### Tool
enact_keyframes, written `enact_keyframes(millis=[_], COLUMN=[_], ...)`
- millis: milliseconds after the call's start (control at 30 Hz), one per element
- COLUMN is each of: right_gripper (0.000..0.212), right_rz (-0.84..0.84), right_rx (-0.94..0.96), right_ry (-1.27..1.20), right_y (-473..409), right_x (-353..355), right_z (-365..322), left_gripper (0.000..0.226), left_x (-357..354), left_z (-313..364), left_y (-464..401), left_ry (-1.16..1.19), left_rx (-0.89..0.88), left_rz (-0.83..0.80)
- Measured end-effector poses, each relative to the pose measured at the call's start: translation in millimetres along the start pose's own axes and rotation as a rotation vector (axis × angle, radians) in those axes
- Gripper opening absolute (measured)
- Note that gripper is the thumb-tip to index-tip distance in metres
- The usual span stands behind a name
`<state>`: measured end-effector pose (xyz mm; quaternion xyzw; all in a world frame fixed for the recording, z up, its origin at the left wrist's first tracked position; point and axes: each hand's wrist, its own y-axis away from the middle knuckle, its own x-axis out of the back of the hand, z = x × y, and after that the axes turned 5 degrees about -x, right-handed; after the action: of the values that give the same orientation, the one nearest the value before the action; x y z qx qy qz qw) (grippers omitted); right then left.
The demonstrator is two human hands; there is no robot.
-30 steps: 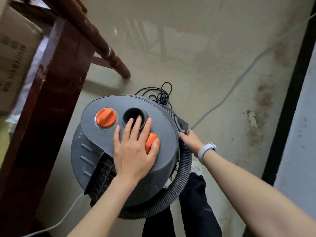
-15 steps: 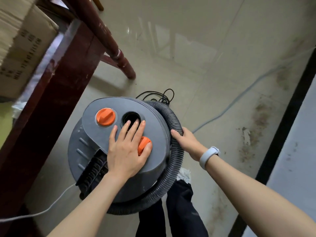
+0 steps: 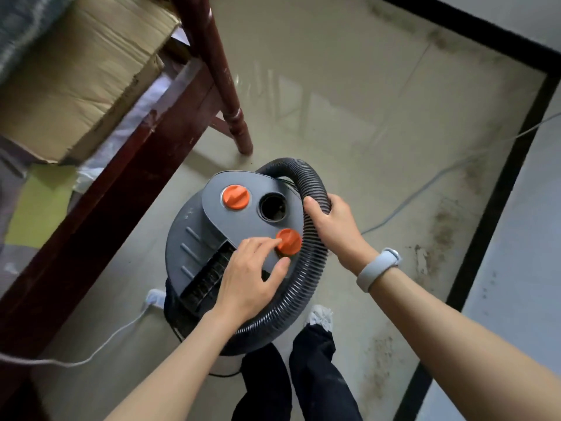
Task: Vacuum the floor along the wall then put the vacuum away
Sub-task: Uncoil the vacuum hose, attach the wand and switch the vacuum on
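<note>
Right hand (image 3: 335, 226) grips the ribbed black hose (image 3: 306, 268), floppy stuff. Left hand (image 3: 249, 281) pinches the orange knob (image 3: 289, 242) atop the bulky grey canister vacuum (image 3: 212, 235); probably heavy.

Glossy beige floor (image 3: 349, 86), dark wooden table (image 3: 100, 189)

Both bare forearms reach forward and down. The left hand (image 3: 249, 278) lies palm-down, fingers loosely bent, its forefinger and thumb set at either side of a round orange knob (image 3: 289, 241). Just right of it and slightly farther out, the right hand (image 3: 334, 226) curls round a ribbed hose (image 3: 306, 268), thumb on top; a pale band (image 3: 378, 268) circles that wrist.
</note>
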<state>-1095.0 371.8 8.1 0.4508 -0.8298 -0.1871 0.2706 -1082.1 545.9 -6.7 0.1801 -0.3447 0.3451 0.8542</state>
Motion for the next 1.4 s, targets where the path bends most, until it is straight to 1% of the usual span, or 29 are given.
enact_keyframes(millis=[67, 100, 133, 233, 367, 433, 500, 567, 667, 700, 767, 833, 933, 1000, 1067, 1133, 1200, 1267, 1300, 1400], right_gripper=[0.023, 0.025, 0.026, 0.026, 0.024, 0.022, 0.024, 0.024, 0.036, 0.037, 0.034, 0.031, 0.035, 0.038, 0.035, 0.029, 0.023, 0.022, 0.023, 0.023], right_rz=[0.049, 0.065, 0.067, 0.058, 0.039, -0.016, -0.096, -0.144, -0.204, -0.236, -0.305, -0.349, -0.368, -0.433, -0.49, -0.487, -0.437, -0.383, -0.359, -0.332], right_rx=[-0.007, -0.005, -0.011, -0.029, -0.038, -0.086, -0.1, -0.08, -0.059, -0.053, -0.055, -0.12, -0.279, -0.322, -0.359, -0.399, -0.394, -0.378, -0.371, -0.357], right_ry=[-0.073, -0.101, -0.132, -0.214, -0.182, -0.25, -0.312, -0.303, -0.222, -0.183, -0.124, -0.153, -0.296, -0.329, -0.399, -0.509, -0.523, -0.509, -0.515, -0.543], right_y=[6.1, 8.8, 12.4, 21.9, 41.3, 52.3, 61.8, 70.5, 88.9, 95.8, 109.7, 119.8, 118.5, 113.8, 112.1, 115.5, 119.5, 120.3, 119.5, 115.7], right_x=[-10.9, -17.4, -24.4, -46.2, -73.6, -86.2, -97.5, -108.4, -127.2, -133.3, -144.8, -153.7, -161.7, -166.2, -171.5, -177.7, -181.2, -179.7, -176.8, -166.6], right_z=[-15.8, -23.6, -31.1, -45.2, -41.3, -40.0, -45.0, -53.8, -60.4, -57.8, -49.4, -45.0, -51.5, -64.1, -78.7, -88.1, -90.9, -92.3, -93.6, -97.9], left_gripper=[0.061, 0.06, 0.055, 0.041, 0.027, 0.029, 0.036, 0.04, 0.026, 0.023, 0.025, 0.029, 0.023, 0.014, 0.009, 0.016, 0.035, 0.055, 0.057, 0.053], left_x=[12.0, 17.0, 21.1, 44.5, 83.3, 96.9, 110.1, 127.4, 156.1, 165.1, 180.3, 190.4, 194.5, 189.2, 179.8, 172.2, 166.3, 160.2, 157.2, 150.5], left_z=[5.0, 4.7, 2.4, -15.7, -44.0, -52.8, -57.4, -61.6, -67.5, -68.9, -69.0, -67.6, -65.0, -63.7, -63.4, -63.8, -66.5, -72.2, -76.9, -93.6], left_y=[19.0, 26.9, 34.2, 51.8, 72.6, 83.4, 91.7, 93.4, 87.7, 85.7, 84.4, 88.5, 104.1, 116.2, 125.9, 132.7, 138.7, 147.8, 154.1, 174.9], left_ry=[0.229, 0.339, 0.39, 0.301, 0.204, 0.2, 0.316, 0.471, 0.589, 0.602, 0.631, 0.664, 0.621, 0.573, 0.546, 0.594, 0.624, 0.543, 0.483, 0.271], left_rx=[0.129, 0.194, 0.234, 0.259, 0.259, 0.277, 0.328, 0.411, 0.455, 0.46, 0.481, 0.488, 0.442, 0.38, 0.324, 0.328, 0.326, 0.32, 0.331, 0.407], left_rz=[-0.135, -0.2, -0.242, -0.294, -0.368, -0.318, -0.174, -0.02, 0.113, 0.139, 0.151, 0.098, -0.033, -0.13, -0.204, -0.199, -0.175, -0.213, -0.248, -0.312])
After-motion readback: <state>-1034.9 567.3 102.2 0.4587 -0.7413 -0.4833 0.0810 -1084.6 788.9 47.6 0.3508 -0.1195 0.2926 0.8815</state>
